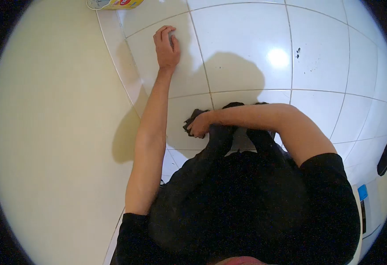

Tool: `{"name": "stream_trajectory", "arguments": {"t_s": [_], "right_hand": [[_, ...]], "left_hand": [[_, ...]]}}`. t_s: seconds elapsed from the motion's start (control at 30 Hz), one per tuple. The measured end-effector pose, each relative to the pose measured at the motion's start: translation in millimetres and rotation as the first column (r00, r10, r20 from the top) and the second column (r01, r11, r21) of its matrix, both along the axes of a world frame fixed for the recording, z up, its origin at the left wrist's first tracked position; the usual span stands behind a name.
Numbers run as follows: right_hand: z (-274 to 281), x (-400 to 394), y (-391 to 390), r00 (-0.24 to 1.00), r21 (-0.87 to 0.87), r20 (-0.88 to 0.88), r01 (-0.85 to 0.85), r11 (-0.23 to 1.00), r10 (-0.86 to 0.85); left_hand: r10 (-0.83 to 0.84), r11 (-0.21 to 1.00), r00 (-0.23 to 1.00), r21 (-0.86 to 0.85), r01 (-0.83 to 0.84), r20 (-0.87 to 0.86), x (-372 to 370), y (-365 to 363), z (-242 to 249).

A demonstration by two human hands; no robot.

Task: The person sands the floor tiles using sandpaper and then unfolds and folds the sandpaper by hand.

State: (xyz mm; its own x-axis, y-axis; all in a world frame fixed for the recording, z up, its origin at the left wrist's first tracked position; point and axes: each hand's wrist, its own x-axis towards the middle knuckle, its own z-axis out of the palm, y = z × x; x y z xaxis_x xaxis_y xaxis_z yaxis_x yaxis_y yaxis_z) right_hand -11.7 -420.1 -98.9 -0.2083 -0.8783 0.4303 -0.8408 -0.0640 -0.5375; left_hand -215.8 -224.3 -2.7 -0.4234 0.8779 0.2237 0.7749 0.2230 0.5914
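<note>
My left hand (pixel 167 47) is stretched forward over the white tiled floor (pixel 242 31), near the foot of the wall. Its fingers curl round a small grey object (pixel 171 39), mostly hidden, whose kind I cannot make out. Closer to my body, my right hand (pixel 200 125) is closed on a crumpled dark cloth (pixel 195 115) pressed against the tiles. Part of that cloth sticks out past the fingers on the left side.
A pale wall (pixel 56 132) with a white baseboard (pixel 116 57) runs along the left. At the top left stands a yellow and white bucket (pixel 123 4), cut off by the view. Small dark bits (pixel 298 53) lie on the tiles at the right.
</note>
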Motion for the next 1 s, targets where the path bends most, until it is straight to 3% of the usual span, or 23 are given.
{"name": "stream_trajectory", "arguments": {"t_s": [0.1, 0.2, 0.3, 0.4, 0.5, 0.6, 0.7, 0.77, 0.8, 0.87, 1.0], "right_hand": [[-1.4, 2.0, -17.4, 0.992, -0.040, -0.117, 0.034, 0.999, -0.039], [-2.0, 8.3, -46.1, 0.986, -0.130, 0.049, 0.167, 0.977, -0.162], [24.6, 4.8, -21.5, 0.965, -0.037, 0.081, 0.253, 0.967, -0.249], [33.4, 12.2, -16.7, 0.863, -0.055, 0.012, 0.505, 0.861, -0.505], [68.0, -4.6, 9.0, 0.833, 0.164, 0.031, 0.541, 0.825, -0.553], [76.3, -42.2, 24.7, 0.754, 0.217, -0.100, 0.653, 0.725, -0.649], [73.6, -71.7, 37.9, 0.517, 0.206, 0.042, 0.833, 0.514, -0.855], [46.5, -100.3, 35.7, 0.328, 0.028, 0.033, 0.944, 0.329, -0.944], [36.4, -106.7, 36.6, 0.225, -0.061, 0.043, 0.973, 0.222, -0.973], [56.8, -102.5, 72.6, 0.182, -0.028, -0.056, 0.983, 0.184, -0.982], [73.4, -97.0, 117.7, 0.156, 0.080, -0.087, 0.986, 0.149, -0.984]], "left_hand": [[-0.010, 1.000, 0.999, 0.025, 0.011, -0.035, -1.5, -0.2, -0.6], [0.002, 1.000, 1.000, -0.004, -0.002, -0.014, -0.5, 2.6, 4.2], [-0.003, 1.000, 1.000, 0.002, 0.003, -0.008, -1.9, 1.6, 3.1], [-0.012, 1.000, 1.000, 0.014, 0.012, -0.003, -3.1, 1.4, 0.3], [0.013, 1.000, 1.000, 0.000, -0.013, 0.019, -0.9, 0.2, -0.1], [0.025, 1.000, 0.998, -0.018, -0.025, 0.051, 1.0, 1.4, 2.0], [-0.005, 1.000, 1.000, -0.014, 0.005, 0.009, -4.0, 2.5, -0.4], [-0.061, 0.998, 0.993, -0.022, 0.059, -0.103, -19.6, 3.3, -5.7], [-0.013, 0.999, 0.997, -0.038, 0.016, 0.080, -23.7, 5.1, -4.8], [0.087, 0.995, 0.899, -0.090, -0.053, 0.430, -29.4, 10.5, 0.2], [0.235, 0.959, 0.863, -0.250, -0.132, 0.446, -39.9, 22.1, -3.0]]}}
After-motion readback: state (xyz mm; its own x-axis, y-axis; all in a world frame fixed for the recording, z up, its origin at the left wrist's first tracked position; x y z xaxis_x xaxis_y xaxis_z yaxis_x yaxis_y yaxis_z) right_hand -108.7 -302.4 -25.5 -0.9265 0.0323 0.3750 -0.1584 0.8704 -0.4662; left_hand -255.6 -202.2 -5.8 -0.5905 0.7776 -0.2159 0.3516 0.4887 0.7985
